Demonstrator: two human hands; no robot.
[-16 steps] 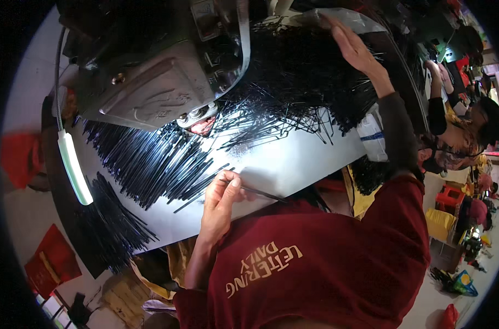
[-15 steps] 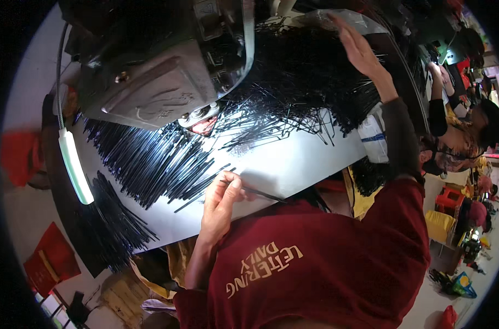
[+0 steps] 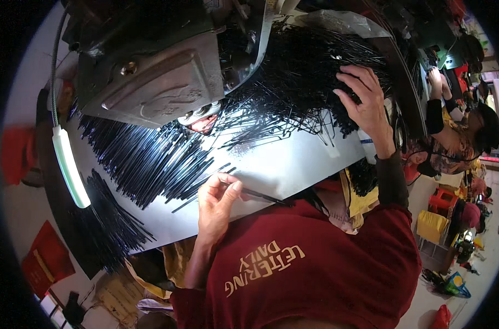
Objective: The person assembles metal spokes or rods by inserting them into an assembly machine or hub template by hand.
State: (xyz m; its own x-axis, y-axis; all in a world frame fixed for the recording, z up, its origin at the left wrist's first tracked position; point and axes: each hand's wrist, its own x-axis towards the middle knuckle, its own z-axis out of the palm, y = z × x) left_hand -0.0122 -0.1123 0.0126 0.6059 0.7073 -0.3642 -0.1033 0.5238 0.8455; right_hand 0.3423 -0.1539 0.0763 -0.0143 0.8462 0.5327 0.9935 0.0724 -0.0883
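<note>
My left hand [image 3: 215,205] is at the table's front edge, fingers pinched shut on a thin black strip [image 3: 265,196] that slants down to the right toward my shirt. Over the right side of a big tangled heap of black strips [image 3: 304,66] is my right hand [image 3: 366,101]. Its fingers are apart and lightly curved, with nothing seen in them; whether the tips touch the heap I cannot tell. A dark metal machine head [image 3: 156,82] looms at the upper left, its small lit working part [image 3: 204,122] just above the white tabletop [image 3: 277,164].
Many straight strips [image 3: 156,164] lie fanned out left of the machine's working part, and another bunch [image 3: 115,219] lies at the left edge. A lamp tube [image 3: 71,167] hangs there. Clear plastic [image 3: 345,23] lies behind the heap. Another person [image 3: 458,131] works at the far right.
My right hand has come down and nearer from the heap's far right side, its fingers now more curved. My left hand holds the strip in nearly the same place.
</note>
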